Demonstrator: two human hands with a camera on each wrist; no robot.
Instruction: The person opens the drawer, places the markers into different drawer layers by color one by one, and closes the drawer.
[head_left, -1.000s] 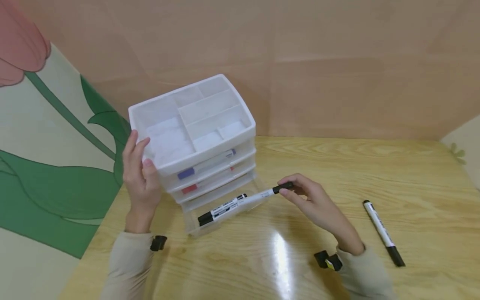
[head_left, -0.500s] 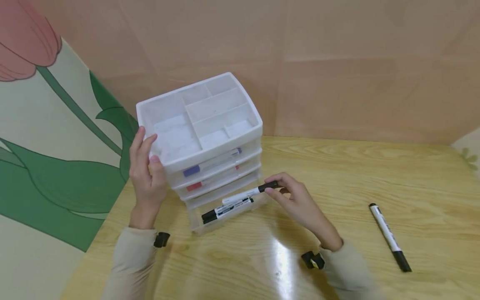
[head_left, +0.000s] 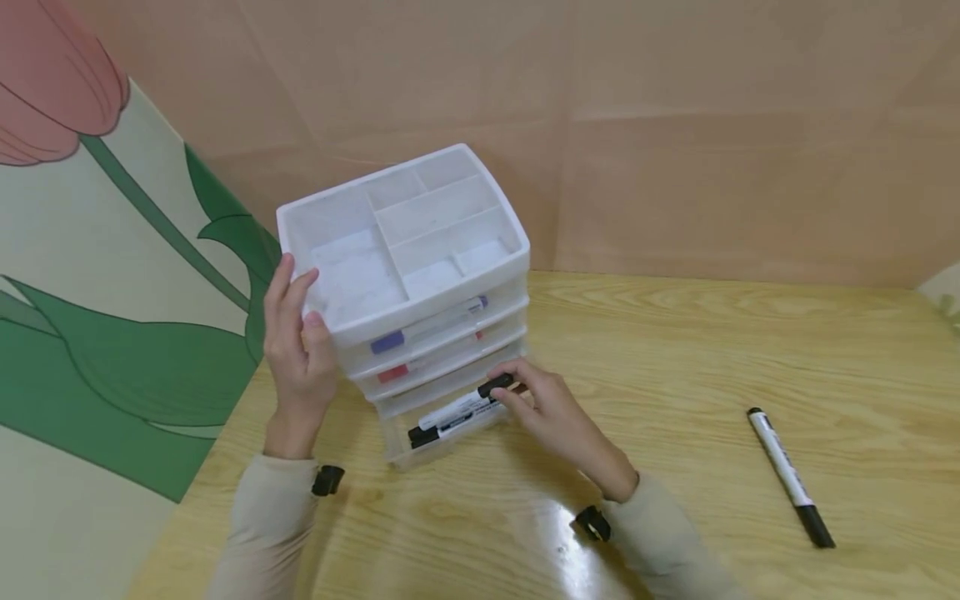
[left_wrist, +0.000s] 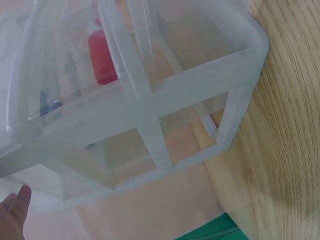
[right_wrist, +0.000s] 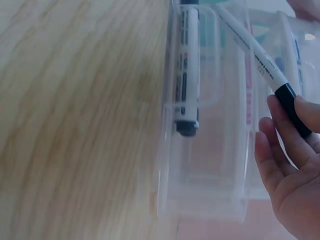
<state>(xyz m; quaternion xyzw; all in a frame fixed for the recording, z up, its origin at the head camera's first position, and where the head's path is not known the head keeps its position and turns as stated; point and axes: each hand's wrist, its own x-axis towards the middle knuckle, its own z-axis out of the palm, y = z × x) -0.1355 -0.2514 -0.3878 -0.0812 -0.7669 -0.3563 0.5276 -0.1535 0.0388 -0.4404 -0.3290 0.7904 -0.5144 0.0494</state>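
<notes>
My right hand [head_left: 551, 417] pinches a white marker [head_left: 450, 410] by its black cap, over the pulled-out bottom drawer [head_left: 442, 452]. In the right wrist view the held marker [right_wrist: 252, 47] slants above that clear drawer, and another black-capped marker [right_wrist: 189, 70] lies inside. Black-capped markers [head_left: 468, 419] lie in the drawer in the head view, partly covered by the held one. My left hand [head_left: 296, 354] rests against the left side of the white drawer unit [head_left: 431, 304]. In the left wrist view only a few left fingers [left_wrist: 20, 202] show beside the unit's frame.
A loose black-capped marker [head_left: 783, 467] lies on the wooden table [head_left: 675, 358] at the right. Behind closed drawer fronts are a blue-capped marker [head_left: 387, 342] and a red-capped marker [head_left: 392, 373]. The unit's top tray [head_left: 352, 275] has dividers. A wall [head_left: 712, 142] stands behind.
My right hand has moved left with its marker, from beyond the drawer's right end to over the drawer, alongside the other markers. The left hand stays on the unit; the view has shifted slightly.
</notes>
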